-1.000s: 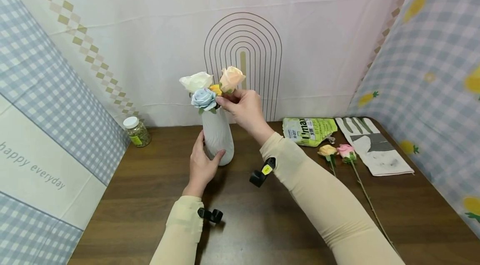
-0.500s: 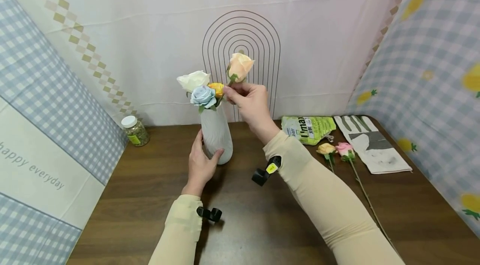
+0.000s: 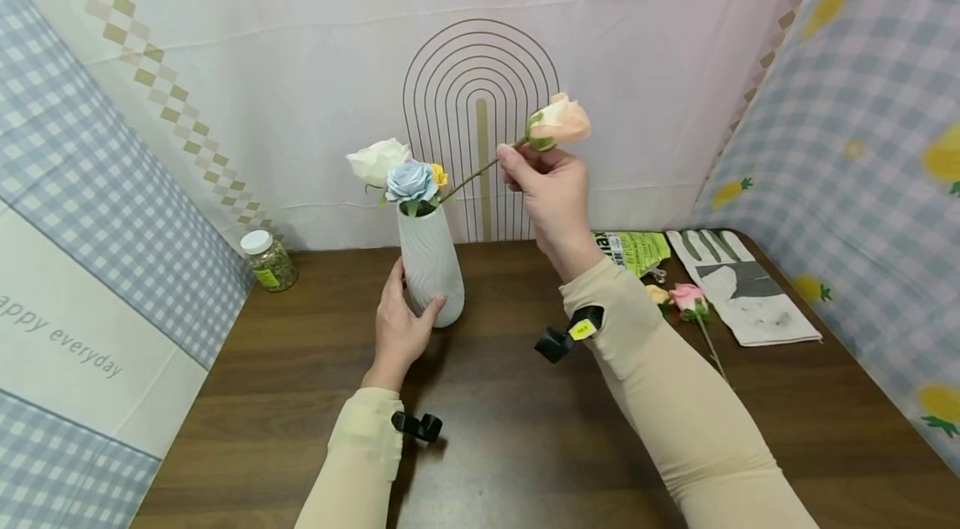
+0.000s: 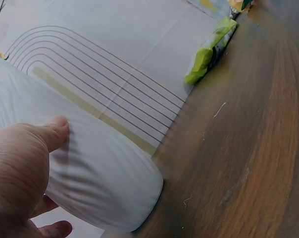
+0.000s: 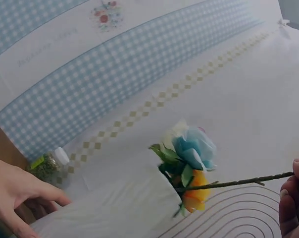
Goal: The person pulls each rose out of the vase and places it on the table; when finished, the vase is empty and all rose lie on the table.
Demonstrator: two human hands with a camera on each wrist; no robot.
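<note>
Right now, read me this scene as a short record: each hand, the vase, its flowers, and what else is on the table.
Left hand: holds the white vase low down
Right hand: pinches the stem of a peach rose near its bloom
Stem's lower end: hidden at the vase mouth
Flowers in vase: white flower, blue rose, yellow flower
Table, left side: jar
Table, right side: green packet, pink rose, yellow rose partly hidden, white-and-grey item

Head view wide, fwd/down; L-wrist view close, tilted; R-wrist view close, facing L; vase (image 3: 429, 258) in all.
</note>
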